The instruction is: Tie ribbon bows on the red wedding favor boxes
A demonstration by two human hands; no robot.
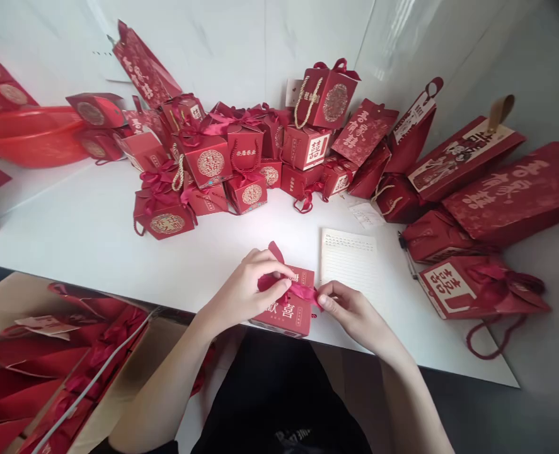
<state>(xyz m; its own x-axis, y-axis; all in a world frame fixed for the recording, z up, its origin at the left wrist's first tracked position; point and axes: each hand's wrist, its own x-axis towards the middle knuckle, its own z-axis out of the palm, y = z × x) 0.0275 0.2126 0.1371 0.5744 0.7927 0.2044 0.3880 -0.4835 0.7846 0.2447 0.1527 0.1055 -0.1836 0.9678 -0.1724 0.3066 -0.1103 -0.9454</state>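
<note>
A red gift box (286, 321) with pale characters lies at the table's front edge, right before me. Across its top runs a dark pink ribbon (302, 291). My left hand (255, 284) rests over the box's left part, thumb and fingers pinched on the ribbon near the middle. At the box's right side my right hand (350, 310) pinches the ribbon's other part between thumb and forefinger. One ribbon end (276, 251) sticks up behind my left hand. My left fingers hide part of the box top.
A lined notebook (350, 258) and a pen (408, 255) lie to the right. Red gift boxes (210, 162) are stacked along the wall, with more (478, 287) at the right. An orange-red basin (33, 135) stands far left. Below the table edge sits a carton (132, 378) of red bags.
</note>
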